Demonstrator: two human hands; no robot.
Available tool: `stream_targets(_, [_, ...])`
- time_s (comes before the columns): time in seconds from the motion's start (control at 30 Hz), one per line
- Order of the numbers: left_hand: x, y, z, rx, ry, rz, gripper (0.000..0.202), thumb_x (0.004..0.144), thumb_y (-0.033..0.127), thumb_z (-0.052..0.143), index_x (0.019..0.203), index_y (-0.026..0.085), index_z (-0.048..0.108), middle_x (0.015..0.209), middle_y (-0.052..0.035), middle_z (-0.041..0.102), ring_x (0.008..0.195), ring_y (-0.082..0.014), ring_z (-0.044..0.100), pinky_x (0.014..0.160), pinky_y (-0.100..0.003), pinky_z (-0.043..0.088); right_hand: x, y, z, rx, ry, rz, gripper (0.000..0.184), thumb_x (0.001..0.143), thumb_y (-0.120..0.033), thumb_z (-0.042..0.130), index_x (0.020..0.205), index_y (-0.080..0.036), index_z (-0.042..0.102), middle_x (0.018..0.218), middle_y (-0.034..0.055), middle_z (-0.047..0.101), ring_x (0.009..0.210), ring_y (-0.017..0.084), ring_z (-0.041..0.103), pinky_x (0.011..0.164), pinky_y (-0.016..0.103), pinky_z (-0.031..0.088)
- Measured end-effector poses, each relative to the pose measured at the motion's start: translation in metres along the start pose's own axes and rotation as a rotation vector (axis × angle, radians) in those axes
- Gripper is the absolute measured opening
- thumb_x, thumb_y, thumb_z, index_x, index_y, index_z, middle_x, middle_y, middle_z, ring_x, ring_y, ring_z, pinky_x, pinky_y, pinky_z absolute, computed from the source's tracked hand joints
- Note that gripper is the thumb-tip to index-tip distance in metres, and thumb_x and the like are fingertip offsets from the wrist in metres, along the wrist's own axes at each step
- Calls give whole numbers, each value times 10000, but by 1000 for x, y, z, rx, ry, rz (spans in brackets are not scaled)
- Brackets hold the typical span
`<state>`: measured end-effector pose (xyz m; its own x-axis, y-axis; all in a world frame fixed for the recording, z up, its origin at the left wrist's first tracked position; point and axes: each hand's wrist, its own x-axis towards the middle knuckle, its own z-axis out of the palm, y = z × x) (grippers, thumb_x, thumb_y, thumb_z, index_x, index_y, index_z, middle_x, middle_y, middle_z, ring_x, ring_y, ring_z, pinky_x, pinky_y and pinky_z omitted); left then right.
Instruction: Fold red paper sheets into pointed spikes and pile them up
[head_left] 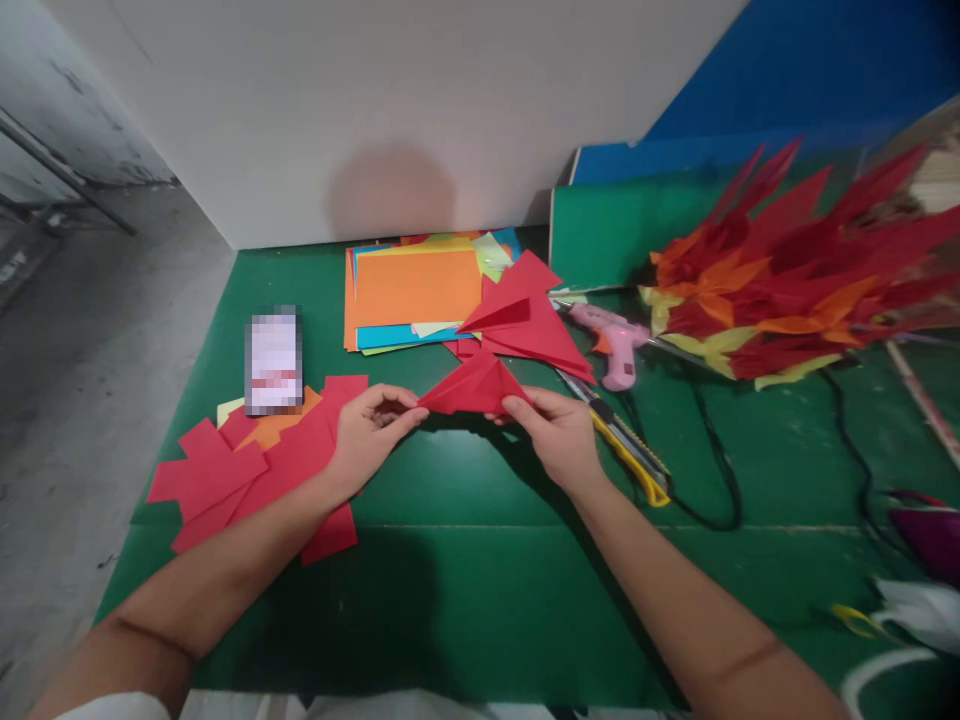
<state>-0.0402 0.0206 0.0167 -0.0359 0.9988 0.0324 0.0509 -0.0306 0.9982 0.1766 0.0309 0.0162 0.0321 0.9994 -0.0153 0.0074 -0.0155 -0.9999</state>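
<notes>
A folded piece of red paper [474,386] is stretched between my two hands, just above the green table. My left hand [377,430] pinches its left corner between thumb and fingers. At the other end, my right hand [553,430] grips the right corner, thumb on top and fingers partly hidden beneath. Behind the held piece lie larger folded red papers [536,315]. Cut red paper pieces [225,480] are spread under and beside my left forearm. A yellow utility knife [630,450] rests close to my right hand.
A pink glue gun [619,345] lies right of the red papers, its dark cord trailing rightward. Coloured sheets [420,285] are stacked against the white board. A phone [274,362] stands at left. A red, orange and yellow paper arrangement [787,280] fills the back right of the green table [480,590].
</notes>
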Motion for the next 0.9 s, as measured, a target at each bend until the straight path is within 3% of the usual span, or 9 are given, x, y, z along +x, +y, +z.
stream_targets(0.43, [5, 4, 0, -112, -25, -124, 236, 697, 332, 744, 759, 152, 606, 708, -11, 674, 646, -115, 660, 641, -237, 543, 1, 0, 0, -27, 13, -10, 144, 735, -351, 696, 728, -212, 736, 681, 21, 725, 582, 162, 657, 619, 323, 575])
stream_targets(0.53, [6, 4, 2, -159, 15, -121, 286, 666, 329, 767, 749, 159, 552, 696, 3, 656, 630, -114, 659, 620, -234, 538, 0, 2, 0, 8, 16, 9, 227, 732, -357, 703, 907, -216, 736, 720, 18, 731, 609, 174, 672, 612, 336, 582])
stream_targets(0.63, [6, 1, 1, -175, 47, -96, 303, 671, 324, 761, 769, 170, 519, 685, 18, 633, 611, -111, 651, 608, -234, 531, 1, 5, -1, 28, -8, 15, 435, 755, -350, 692, 1176, -253, 640, 720, -5, 723, 628, 175, 682, 614, 333, 585])
stream_targets(0.7, [5, -1, 0, -138, 36, -55, 273, 703, 317, 734, 791, 174, 519, 707, 19, 619, 621, -105, 640, 615, -233, 524, 1, 6, -1, 14, -32, 11, 496, 775, -349, 677, 1254, -269, 582, 706, -15, 715, 642, 174, 687, 617, 326, 585])
stream_targets(0.9, [-2, -5, -3, 68, -130, 134, 230, 808, 277, 648, 985, 191, 531, 940, -41, 603, 868, -129, 606, 791, -266, 504, -1, 5, 0, -44, -65, 14, 338, 734, -387, 699, 1022, -209, 708, 723, 20, 730, 571, 165, 664, 584, 325, 583])
